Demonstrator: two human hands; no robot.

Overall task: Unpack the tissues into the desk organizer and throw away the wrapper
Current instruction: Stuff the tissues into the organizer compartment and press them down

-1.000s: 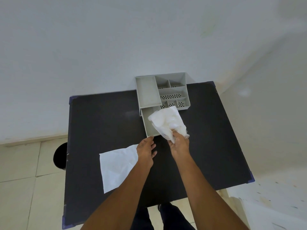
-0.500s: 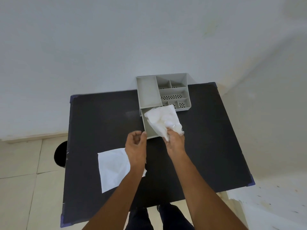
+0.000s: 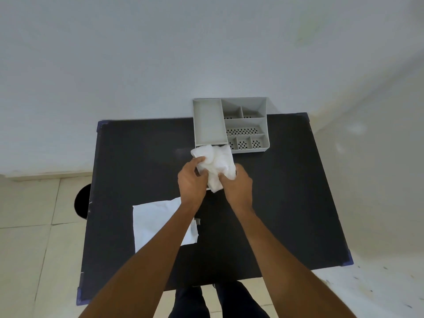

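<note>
A white tissue pack in a clear plastic wrapper (image 3: pixel 215 165) hangs over the pulled-out drawer of the grey desk organizer (image 3: pixel 207 121), which stands at the table's far edge. My left hand (image 3: pixel 191 180) grips the pack's left side. My right hand (image 3: pixel 237 185) grips its right side. The drawer is almost wholly hidden under the pack and my hands. A flat white tissue sheet (image 3: pixel 153 223) lies on the black table (image 3: pixel 286 191) near its left front, partly under my left forearm.
The organizer's right half has several small compartments with perforated bottoms. A round black bin (image 3: pixel 81 204) stands on the tiled floor just left of the table. White walls close in behind and to the right.
My left hand left the flat tissue sheet, rose toward the organizer and took hold of the pack. The pack shifted slightly left, over the drawer, still in my right hand.
</note>
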